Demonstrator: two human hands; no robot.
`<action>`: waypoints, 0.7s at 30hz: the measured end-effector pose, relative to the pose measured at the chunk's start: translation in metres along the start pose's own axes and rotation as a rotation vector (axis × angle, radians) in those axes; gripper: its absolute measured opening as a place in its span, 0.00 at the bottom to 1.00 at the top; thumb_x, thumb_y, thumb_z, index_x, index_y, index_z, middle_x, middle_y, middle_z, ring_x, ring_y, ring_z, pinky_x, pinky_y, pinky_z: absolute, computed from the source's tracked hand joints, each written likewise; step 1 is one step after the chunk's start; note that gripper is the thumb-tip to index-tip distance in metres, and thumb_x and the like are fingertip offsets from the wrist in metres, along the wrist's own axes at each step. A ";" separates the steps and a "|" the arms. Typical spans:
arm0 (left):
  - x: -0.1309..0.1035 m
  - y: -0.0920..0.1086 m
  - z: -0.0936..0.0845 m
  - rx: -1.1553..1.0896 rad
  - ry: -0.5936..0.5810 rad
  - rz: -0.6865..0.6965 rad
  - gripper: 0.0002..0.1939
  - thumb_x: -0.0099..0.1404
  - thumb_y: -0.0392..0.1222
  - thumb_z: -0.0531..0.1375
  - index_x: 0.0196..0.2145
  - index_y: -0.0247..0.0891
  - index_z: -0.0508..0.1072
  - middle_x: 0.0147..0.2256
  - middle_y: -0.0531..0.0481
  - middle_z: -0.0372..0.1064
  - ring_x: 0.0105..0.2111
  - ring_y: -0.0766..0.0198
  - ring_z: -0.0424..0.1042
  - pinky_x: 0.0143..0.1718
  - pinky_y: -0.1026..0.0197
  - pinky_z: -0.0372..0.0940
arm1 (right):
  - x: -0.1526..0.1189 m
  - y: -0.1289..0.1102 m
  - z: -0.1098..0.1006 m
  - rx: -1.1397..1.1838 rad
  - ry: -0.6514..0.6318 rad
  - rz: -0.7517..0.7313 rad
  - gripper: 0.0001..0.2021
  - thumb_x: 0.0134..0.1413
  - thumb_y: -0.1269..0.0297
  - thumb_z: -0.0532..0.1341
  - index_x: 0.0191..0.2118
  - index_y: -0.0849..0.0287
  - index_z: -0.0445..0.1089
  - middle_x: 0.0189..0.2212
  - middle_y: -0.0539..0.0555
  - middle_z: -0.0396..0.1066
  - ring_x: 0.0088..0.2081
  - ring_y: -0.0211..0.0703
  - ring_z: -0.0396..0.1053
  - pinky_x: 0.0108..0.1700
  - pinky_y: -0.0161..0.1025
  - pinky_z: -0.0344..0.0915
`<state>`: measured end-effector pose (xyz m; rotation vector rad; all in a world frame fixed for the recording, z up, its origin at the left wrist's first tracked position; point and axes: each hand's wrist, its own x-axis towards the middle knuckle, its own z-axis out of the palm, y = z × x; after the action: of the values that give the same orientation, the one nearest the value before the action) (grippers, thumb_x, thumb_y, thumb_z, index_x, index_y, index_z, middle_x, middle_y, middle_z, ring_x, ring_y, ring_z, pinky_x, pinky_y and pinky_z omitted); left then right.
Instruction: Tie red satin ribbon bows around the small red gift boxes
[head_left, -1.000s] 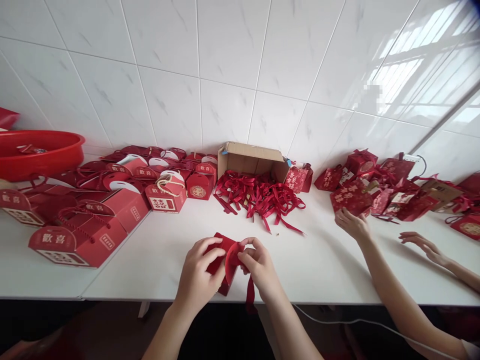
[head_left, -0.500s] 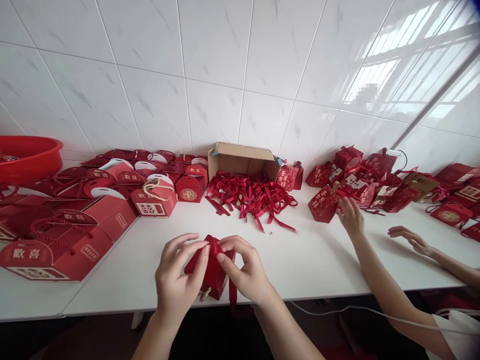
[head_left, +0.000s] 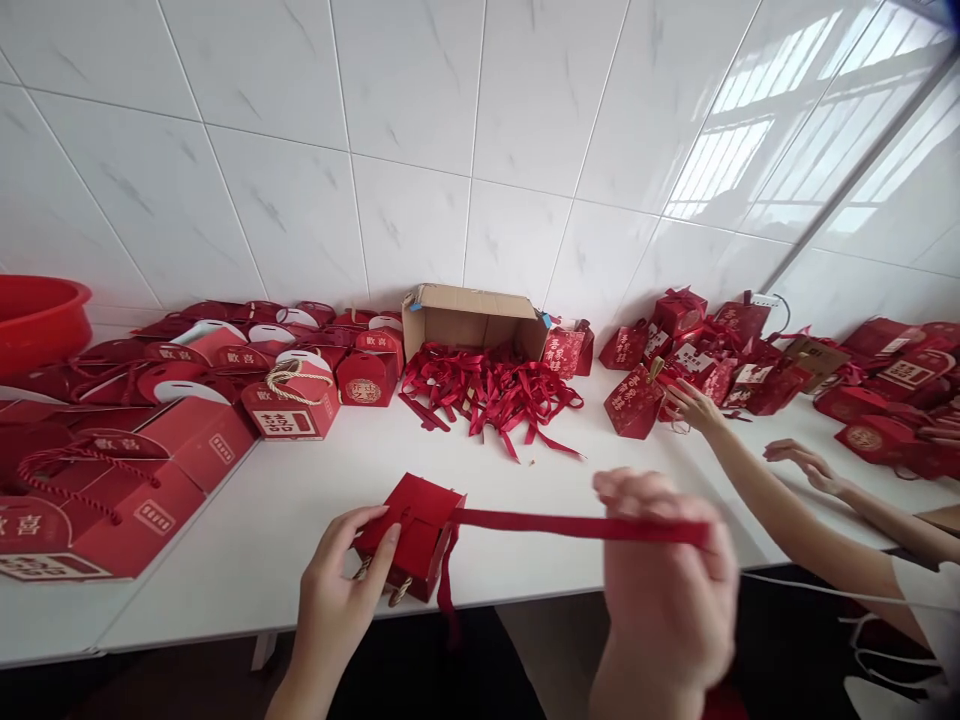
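A small red gift box [head_left: 420,520] lies near the table's front edge, with twisted cord handles showing at its lower side. My left hand [head_left: 349,565] grips it from the left, thumb on top and fingers along the side. From the box's right end a flat red ribbon [head_left: 536,522] runs taut to my right hand [head_left: 664,580], which is closed on it and blurred by motion. A second length of ribbon hangs from the box over the table edge. Just beyond lies a heap of red ribbons [head_left: 487,390], spilling out of an open cardboard box [head_left: 476,300].
Red gift boxes [head_left: 296,395] crowd the left side, beside a red basin [head_left: 41,320]. More red boxes [head_left: 634,400] stand along the wall at right. A co-worker's hands [head_left: 694,405] are there, one touching a box. A white cable [head_left: 795,590] hangs below the table edge.
My right hand has left the box top and swung right, drawing the ribbon out straight. My left hand has settled on the box. The view has shifted slightly right.
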<state>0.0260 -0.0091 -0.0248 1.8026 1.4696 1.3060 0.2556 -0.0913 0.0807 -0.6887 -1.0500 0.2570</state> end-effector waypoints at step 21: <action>-0.008 0.021 -0.005 -0.125 -0.100 -0.136 0.19 0.66 0.55 0.49 0.39 0.39 0.71 0.30 0.50 0.74 0.27 0.62 0.73 0.27 0.65 0.69 | -0.027 0.072 0.061 -0.428 -0.763 0.659 0.12 0.53 0.67 0.56 0.20 0.57 0.62 0.43 0.58 0.71 0.64 0.53 0.49 0.61 0.55 0.42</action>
<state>0.0321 -0.0243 -0.0089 1.6348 1.3985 1.1962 0.1979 -0.0260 0.0352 -1.3819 -1.5979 0.9352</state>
